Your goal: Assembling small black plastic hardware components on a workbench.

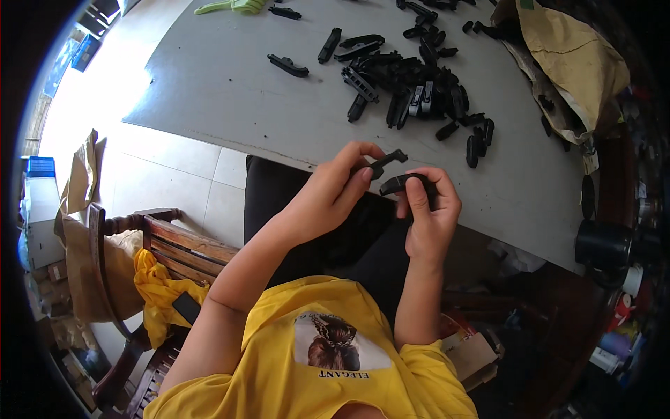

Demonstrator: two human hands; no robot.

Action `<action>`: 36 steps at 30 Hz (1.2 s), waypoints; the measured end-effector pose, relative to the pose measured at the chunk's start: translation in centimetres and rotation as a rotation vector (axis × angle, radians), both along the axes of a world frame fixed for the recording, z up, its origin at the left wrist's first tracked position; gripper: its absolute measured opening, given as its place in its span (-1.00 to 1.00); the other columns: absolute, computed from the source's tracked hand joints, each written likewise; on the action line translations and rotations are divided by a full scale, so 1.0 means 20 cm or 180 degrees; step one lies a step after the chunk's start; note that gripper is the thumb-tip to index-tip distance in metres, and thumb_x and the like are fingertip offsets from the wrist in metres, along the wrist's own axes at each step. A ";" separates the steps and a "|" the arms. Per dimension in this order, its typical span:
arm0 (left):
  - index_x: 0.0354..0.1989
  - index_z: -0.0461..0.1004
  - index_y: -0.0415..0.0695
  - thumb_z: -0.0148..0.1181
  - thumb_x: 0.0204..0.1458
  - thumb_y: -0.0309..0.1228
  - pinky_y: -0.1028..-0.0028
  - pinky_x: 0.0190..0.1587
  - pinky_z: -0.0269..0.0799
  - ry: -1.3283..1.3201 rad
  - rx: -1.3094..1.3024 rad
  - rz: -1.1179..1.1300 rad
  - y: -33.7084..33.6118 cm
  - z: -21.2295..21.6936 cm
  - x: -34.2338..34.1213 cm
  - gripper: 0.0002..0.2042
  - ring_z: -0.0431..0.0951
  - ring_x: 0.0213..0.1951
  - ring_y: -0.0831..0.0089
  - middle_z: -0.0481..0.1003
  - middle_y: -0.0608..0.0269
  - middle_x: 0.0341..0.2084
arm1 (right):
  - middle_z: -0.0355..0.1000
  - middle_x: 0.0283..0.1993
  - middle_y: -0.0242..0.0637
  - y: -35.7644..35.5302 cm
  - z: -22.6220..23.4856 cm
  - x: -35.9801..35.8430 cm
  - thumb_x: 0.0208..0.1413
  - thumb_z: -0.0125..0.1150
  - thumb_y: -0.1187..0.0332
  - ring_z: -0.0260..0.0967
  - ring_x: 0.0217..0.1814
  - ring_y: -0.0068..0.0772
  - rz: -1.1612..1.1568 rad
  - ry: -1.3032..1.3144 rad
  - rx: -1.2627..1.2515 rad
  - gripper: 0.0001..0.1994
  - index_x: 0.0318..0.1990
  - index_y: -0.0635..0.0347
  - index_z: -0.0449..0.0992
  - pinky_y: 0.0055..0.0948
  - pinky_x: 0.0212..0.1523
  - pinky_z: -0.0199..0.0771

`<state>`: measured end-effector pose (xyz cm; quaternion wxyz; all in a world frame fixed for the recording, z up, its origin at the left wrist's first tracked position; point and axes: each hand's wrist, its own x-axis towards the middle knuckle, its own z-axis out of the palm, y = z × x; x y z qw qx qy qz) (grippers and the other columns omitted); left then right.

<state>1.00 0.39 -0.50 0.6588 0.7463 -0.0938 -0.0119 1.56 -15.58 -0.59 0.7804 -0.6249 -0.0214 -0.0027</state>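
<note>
Just off the near edge of the table, my left hand (pixel 349 174) pinches a slim black plastic part (pixel 389 160) with a hooked end, between thumb and fingers. Close beside it on the right, my right hand (pixel 433 199) grips a thicker, rounded black plastic piece (pixel 396 184), with the thumb on top. The two pieces are near each other but look apart. Beyond my hands, a heap of similar black plastic parts (pixel 391 73) lies on the grey table (pixel 223 105). What exactly these parts belong to cannot be made out.
A brown paper bag (pixel 572 63) lies open at the table's right, with black parts by its mouth. One single black part (pixel 287 65) lies left of the heap. A light green object (pixel 234 6) is at the far edge. A wooden chair (pixel 185 241) stands at the left.
</note>
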 end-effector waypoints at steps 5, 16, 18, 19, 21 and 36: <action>-0.01 0.23 -0.23 -0.13 0.20 -0.41 0.45 -0.39 0.30 0.0411 0.0121 -0.0038 -0.01 0.08 -0.02 -0.76 0.38 -0.54 0.30 0.37 0.13 -0.59 | 0.36 -0.48 -0.38 0.00 0.01 -0.02 0.06 0.22 0.43 0.19 -0.60 -0.66 0.0068 -0.0069 -0.0148 -0.86 -0.35 0.28 0.39 -0.70 -0.59 0.13; 0.11 0.13 -0.33 0.01 0.09 -0.48 0.28 -0.10 0.33 -0.0796 0.0836 -0.0487 -0.04 0.06 -0.08 -0.58 0.42 -0.15 -0.08 0.39 -0.15 -0.18 | 0.34 -0.50 -0.42 0.01 0.01 -0.07 -0.12 0.41 0.41 0.16 -0.62 -0.73 -0.0446 -0.0603 -0.0656 -0.63 -0.18 0.28 0.39 -0.75 -0.61 0.13; 0.12 0.13 -0.32 0.01 0.08 -0.49 0.28 -0.08 0.33 -0.0825 0.0784 -0.0508 -0.03 0.05 -0.09 -0.58 0.42 -0.13 -0.08 0.38 -0.15 -0.16 | 0.35 -0.47 -0.41 0.02 0.07 -0.06 -0.14 0.42 0.40 0.16 -0.61 -0.73 -0.0243 -0.0256 -0.0292 -0.53 -0.06 0.30 0.35 -0.75 -0.61 0.13; 0.12 0.12 -0.32 0.01 0.08 -0.49 0.29 -0.07 0.33 -0.0658 0.0742 -0.0528 -0.03 0.04 -0.09 -0.57 0.41 -0.12 -0.07 0.37 -0.15 -0.13 | 0.36 -0.43 -0.39 0.03 0.09 -0.05 -0.15 0.43 0.39 0.16 -0.60 -0.73 -0.0047 0.0090 0.0071 -0.42 0.05 0.32 0.31 -0.76 -0.61 0.13; 0.13 0.12 -0.32 0.01 0.08 -0.50 0.29 -0.07 0.33 -0.0489 0.0695 -0.0549 -0.03 0.03 -0.10 -0.56 0.41 -0.11 -0.06 0.36 -0.15 -0.11 | 0.36 -0.40 -0.38 0.00 0.07 -0.06 -0.13 0.42 0.38 0.21 -0.55 -0.73 0.0100 0.0147 0.0036 -0.39 0.10 0.31 0.28 -0.78 -0.56 0.18; 0.07 0.20 -0.33 0.07 0.02 -0.50 0.31 -0.18 0.39 -0.0449 0.0512 -0.0485 -0.05 0.04 -0.14 -0.58 0.44 -0.22 -0.06 0.41 -0.12 -0.20 | 0.34 -0.34 -0.44 -0.04 0.01 -0.14 -0.18 0.46 0.27 0.19 -0.44 -0.70 0.0142 0.0180 0.0363 -0.41 0.02 0.30 0.35 -0.75 -0.39 0.21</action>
